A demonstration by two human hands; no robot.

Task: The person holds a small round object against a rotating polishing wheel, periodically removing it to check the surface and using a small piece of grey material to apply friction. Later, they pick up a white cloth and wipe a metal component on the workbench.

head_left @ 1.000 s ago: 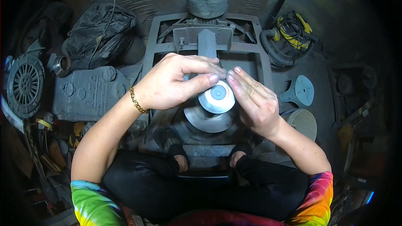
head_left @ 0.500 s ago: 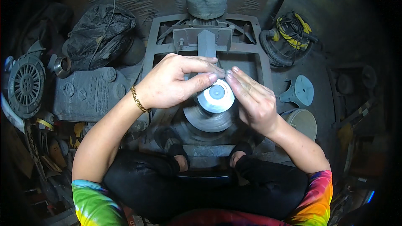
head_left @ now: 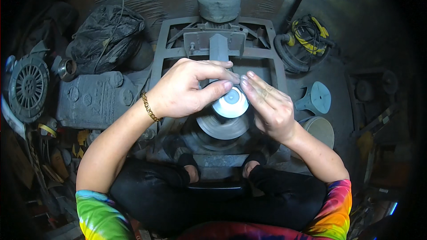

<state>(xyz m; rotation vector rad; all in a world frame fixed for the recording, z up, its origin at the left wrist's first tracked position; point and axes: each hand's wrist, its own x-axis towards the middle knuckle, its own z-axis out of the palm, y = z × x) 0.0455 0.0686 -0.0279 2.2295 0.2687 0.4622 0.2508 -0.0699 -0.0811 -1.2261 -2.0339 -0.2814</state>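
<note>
My left hand (head_left: 191,86) and my right hand (head_left: 271,106) meet at a round, shiny metal piece (head_left: 233,110) with a grey circular centre, gripping it between them. The left thumb lies along its upper left edge, with the fingers reaching over its far side. My right fingers press together along its upper right side, their tips close to the left fingertips. Just below the piece is a round disc (head_left: 222,126), blurred as if spinning. The fingers cover the far rim, and I cannot tell whether the piece touches the disc or is mounted on it.
A metal frame (head_left: 160,51) carries a grey motor (head_left: 219,4) at its far end. To the right are a yellow-and-black vacuum cleaner (head_left: 309,40), a pale blue stool (head_left: 318,98) and a bucket (head_left: 321,133). A grey ribbed casing (head_left: 91,100) and a black bag (head_left: 106,35) lie left.
The hands keep almost the same hold. The metal piece's face has tilted and shifted slightly downward, and the whole view has moved a little.
</note>
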